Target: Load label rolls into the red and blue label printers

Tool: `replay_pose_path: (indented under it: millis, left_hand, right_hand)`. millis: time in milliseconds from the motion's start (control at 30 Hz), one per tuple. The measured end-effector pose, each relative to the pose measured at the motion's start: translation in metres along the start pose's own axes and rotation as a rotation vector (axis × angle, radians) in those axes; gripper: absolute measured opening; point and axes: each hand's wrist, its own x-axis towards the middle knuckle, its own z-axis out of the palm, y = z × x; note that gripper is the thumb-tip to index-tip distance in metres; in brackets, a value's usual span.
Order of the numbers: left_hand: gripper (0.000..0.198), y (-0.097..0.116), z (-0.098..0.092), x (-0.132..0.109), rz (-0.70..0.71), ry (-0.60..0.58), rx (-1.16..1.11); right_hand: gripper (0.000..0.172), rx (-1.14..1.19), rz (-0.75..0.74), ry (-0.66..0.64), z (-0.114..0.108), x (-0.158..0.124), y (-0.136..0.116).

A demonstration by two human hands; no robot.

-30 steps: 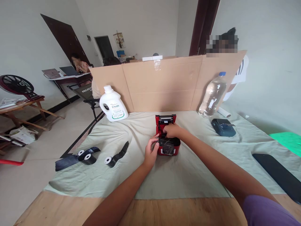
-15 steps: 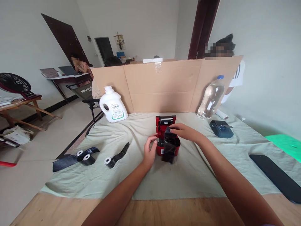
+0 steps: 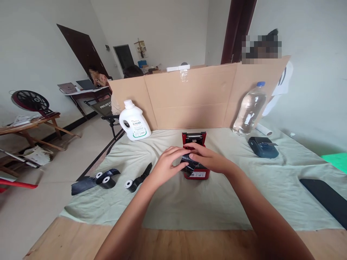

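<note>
A small red printer (image 3: pixel 199 176) stands on the cloth in front of me, its lid (image 3: pixel 194 138) raised. Just over its front edge, both hands are on a glossy black roll (image 3: pixel 187 167) with a loose strip. My left hand (image 3: pixel 168 164) grips it from the left between thumb and fingers. From the right, my right hand (image 3: pixel 210 157) holds its top, fingers closed on it and covering part of it. The inside of the printer is mostly hidden behind my hands. To the left lie more black rolls (image 3: pixel 108 182) with white cores, and one (image 3: pixel 131 185) with its strip trailing.
A cardboard screen (image 3: pixel 189 99) stands behind, with a white jug (image 3: pixel 135 122) and a water bottle (image 3: pixel 249 110) before it. A dark blue device (image 3: pixel 262 147) and a black phone (image 3: pixel 325 198) lie to the right. People are beyond the screen.
My left hand has risen from beside the printer onto the black roll. The strip that hung down in front of the printer is now gathered up between both hands. The view has shifted slightly.
</note>
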Motion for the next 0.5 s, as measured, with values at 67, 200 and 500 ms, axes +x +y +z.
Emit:
replay_pose_path:
  millis: [67, 200, 500]
  left_hand:
    - [0.035, -0.001, -0.004, -0.002, -0.022, -0.011, 0.035]
    - [0.033, -0.004, -0.008, -0.005, -0.160, 0.036, 0.070]
    - [0.037, -0.006, -0.038, -0.013, -0.275, 0.011, 0.133]
  right_hand:
    - [0.042, -0.029, -0.004, 0.028, 0.001, 0.000, -0.002]
    - [0.035, -0.083, -0.057, 0.047, 0.000, 0.000, -0.002]
    - [0.031, 0.032, -0.117, 0.175, 0.034, 0.012, 0.008]
